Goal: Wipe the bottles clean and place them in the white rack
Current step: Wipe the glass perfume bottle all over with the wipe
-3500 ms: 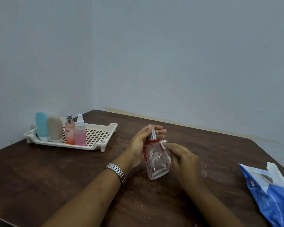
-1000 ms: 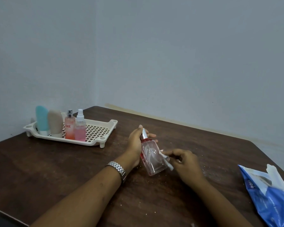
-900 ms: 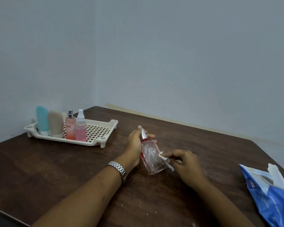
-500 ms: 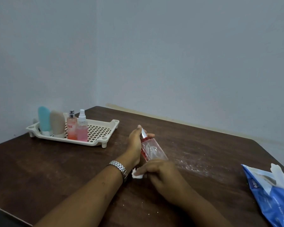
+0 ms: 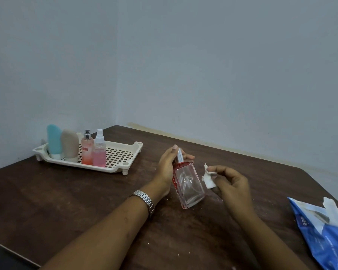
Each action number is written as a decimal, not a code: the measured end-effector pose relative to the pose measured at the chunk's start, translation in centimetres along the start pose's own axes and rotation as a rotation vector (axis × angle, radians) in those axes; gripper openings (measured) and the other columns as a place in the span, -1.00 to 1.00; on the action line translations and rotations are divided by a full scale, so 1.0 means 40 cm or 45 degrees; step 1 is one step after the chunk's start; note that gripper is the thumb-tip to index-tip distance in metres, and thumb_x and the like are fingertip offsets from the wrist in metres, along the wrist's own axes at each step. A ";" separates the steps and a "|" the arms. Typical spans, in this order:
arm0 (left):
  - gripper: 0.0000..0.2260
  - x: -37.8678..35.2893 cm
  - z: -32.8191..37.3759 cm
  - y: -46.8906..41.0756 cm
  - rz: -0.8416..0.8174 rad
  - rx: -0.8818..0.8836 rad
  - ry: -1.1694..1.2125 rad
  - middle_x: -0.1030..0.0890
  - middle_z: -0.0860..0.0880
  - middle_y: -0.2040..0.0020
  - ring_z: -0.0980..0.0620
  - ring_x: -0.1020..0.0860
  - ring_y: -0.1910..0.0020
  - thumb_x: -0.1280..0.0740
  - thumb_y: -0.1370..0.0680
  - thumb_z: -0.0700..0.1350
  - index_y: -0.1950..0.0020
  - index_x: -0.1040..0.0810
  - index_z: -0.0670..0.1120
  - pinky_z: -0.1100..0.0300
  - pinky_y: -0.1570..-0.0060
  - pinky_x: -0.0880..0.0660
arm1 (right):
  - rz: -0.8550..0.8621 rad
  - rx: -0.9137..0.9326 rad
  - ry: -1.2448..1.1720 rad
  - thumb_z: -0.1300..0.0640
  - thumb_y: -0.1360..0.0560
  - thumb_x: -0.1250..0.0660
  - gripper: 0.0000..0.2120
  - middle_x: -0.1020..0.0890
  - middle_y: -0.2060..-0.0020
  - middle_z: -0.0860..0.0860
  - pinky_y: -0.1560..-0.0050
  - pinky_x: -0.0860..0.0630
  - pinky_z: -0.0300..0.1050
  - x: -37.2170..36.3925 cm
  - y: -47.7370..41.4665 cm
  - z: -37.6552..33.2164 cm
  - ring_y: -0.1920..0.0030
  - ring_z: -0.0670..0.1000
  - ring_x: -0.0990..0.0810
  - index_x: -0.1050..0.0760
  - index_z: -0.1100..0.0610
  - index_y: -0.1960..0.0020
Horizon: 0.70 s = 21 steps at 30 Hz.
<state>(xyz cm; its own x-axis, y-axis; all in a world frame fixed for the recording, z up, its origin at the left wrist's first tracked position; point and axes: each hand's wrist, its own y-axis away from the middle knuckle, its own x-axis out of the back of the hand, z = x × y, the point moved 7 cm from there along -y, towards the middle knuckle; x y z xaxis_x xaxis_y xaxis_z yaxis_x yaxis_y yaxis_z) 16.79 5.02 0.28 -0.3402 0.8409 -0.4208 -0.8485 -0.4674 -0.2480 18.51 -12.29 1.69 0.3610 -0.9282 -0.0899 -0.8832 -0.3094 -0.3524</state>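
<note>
The clear glass bottle [image 5: 188, 185], square with red edges and a silver spray neck, is outside the white rack [image 5: 113, 169], to the right of it and nearer the person. It is tilted, with the neck pointing away from the person. Whether its base rests on the dark wooden table [image 5: 47, 191] cannot be told.

The left hand [image 5: 165, 168], with a metal watch [image 5: 144, 198] on its wrist, grips the bottle at its top, thumb and fingers curled around the neck. The right hand [image 5: 232, 184] pinches a small white wipe [image 5: 209, 179] between thumb and forefinger, just beside the bottle's right face. Whether the wipe touches the glass is unclear.

Four things stand upright at the rack's left end: a teal tube [image 5: 54, 141], a beige tube [image 5: 69, 143], a peach spray bottle [image 5: 86, 151] whose red label ends in "DAGE", and a pink spray bottle [image 5: 99, 152] with a white nozzle. The rest of the lattice floor is bare.

Well to the right of the rack, at the table's edge, lies a blue packet [image 5: 324, 230]. Its white lettering is only partly legible, reading "ee".
</note>
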 end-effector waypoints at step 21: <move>-0.76 -0.033 0.021 0.015 -0.172 -0.068 0.004 -0.67 -0.13 0.19 -0.05 -0.63 0.15 -0.10 -0.65 -0.06 0.09 -0.46 -0.15 0.07 0.03 -0.55 | -0.002 0.587 0.700 0.39 -0.39 -0.41 -0.66 -0.63 0.02 -0.05 0.09 -0.44 -0.54 -0.031 0.027 -0.069 0.02 -0.37 -0.54 -0.58 0.06 -0.07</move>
<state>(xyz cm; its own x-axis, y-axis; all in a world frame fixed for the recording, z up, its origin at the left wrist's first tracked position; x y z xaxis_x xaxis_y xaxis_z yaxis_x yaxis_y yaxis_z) 16.38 3.86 1.41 -0.2233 0.8964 -0.3830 -0.8638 -0.3640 -0.3483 16.30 -12.04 4.00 0.0520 -0.9352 0.3502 -0.6227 -0.3046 -0.7208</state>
